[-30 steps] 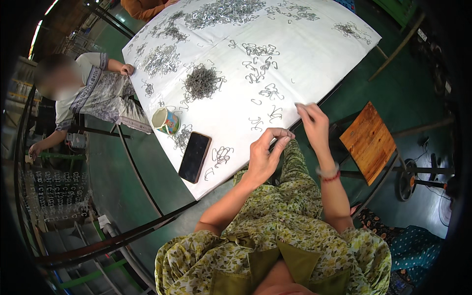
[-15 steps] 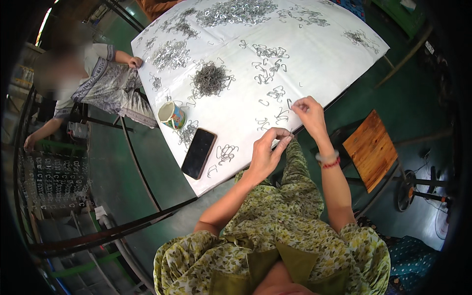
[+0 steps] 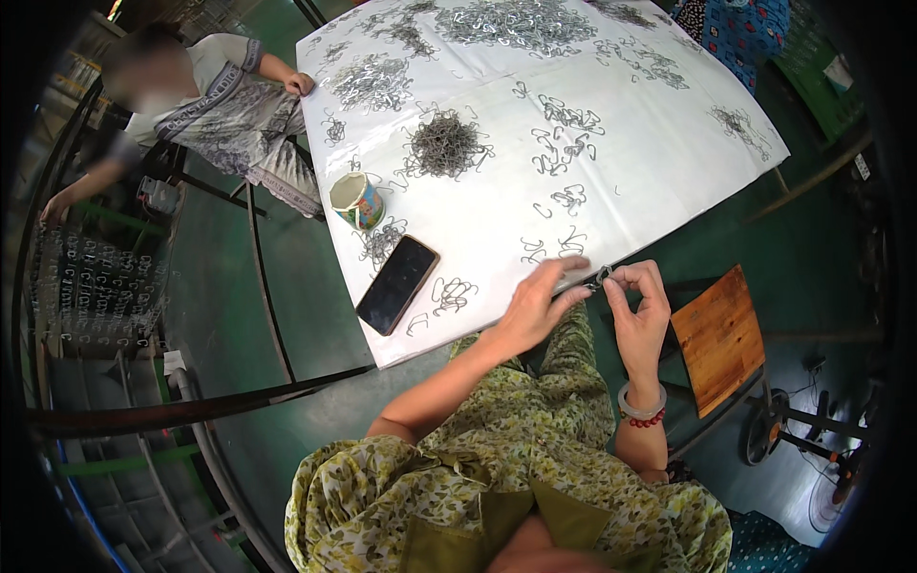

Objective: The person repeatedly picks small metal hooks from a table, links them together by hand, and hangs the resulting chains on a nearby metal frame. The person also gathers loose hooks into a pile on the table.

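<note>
My right hand (image 3: 642, 310) is just off the table's near edge, thumb and forefinger pinched on a small grey metal hook (image 3: 605, 275). Close by on its left is my left hand (image 3: 535, 304), forefinger and thumb apart, the fingertips smeared by motion. Its thumb points at the hook; whether they touch I cannot make out. Several loose hooks (image 3: 571, 243) lie on the white tabletop (image 3: 487, 215) just beyond my left hand. A looser trail of hooks (image 3: 564, 143) stretches farther back.
A dark heap of hooks (image 3: 446, 144) and a wide pile (image 3: 516, 27) lie farther off. On the left are a black phone (image 3: 397, 285) and a colourful paper cup (image 3: 357, 201). A seated person (image 3: 234, 105) is at the left edge. A wooden stool (image 3: 721, 339) stands at right.
My right hand has come down from over the table to beside my left hand. The left hand's thumb and forefinger have parted from their pinch. The view has shifted slightly.
</note>
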The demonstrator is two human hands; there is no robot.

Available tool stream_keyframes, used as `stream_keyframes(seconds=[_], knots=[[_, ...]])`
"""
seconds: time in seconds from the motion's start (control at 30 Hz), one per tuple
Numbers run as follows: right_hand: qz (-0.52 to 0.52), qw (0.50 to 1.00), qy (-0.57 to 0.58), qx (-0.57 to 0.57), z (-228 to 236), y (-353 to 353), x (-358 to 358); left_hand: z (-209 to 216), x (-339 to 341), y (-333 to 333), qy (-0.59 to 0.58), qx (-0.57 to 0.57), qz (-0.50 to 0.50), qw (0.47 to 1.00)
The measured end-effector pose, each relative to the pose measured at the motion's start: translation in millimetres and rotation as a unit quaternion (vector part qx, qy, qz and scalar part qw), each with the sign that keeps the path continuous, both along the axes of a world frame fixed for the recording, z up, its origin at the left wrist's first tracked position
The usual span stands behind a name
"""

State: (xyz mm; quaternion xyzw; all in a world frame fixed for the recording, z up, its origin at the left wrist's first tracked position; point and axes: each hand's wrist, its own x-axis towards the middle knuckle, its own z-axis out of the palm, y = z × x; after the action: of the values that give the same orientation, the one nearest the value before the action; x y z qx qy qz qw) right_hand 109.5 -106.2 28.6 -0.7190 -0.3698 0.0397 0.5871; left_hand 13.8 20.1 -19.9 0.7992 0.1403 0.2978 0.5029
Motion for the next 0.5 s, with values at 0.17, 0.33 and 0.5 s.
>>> stream_keyframes(seconds=[0.17,0.33,0.5], knots=[[-0.003,1.000,0.011,0.005,6,-3,2,-30,39,129,0.108,0.120,0.139,0.977],[0.012,1.000,0.014,0.021,4,-2,6,-90,63,222,0.224,0.261,0.222,0.912],[-0.002,1.000,0.016,0.015,2,-9,8,-90,63,193,0.263,0.354,0.210,0.873]])
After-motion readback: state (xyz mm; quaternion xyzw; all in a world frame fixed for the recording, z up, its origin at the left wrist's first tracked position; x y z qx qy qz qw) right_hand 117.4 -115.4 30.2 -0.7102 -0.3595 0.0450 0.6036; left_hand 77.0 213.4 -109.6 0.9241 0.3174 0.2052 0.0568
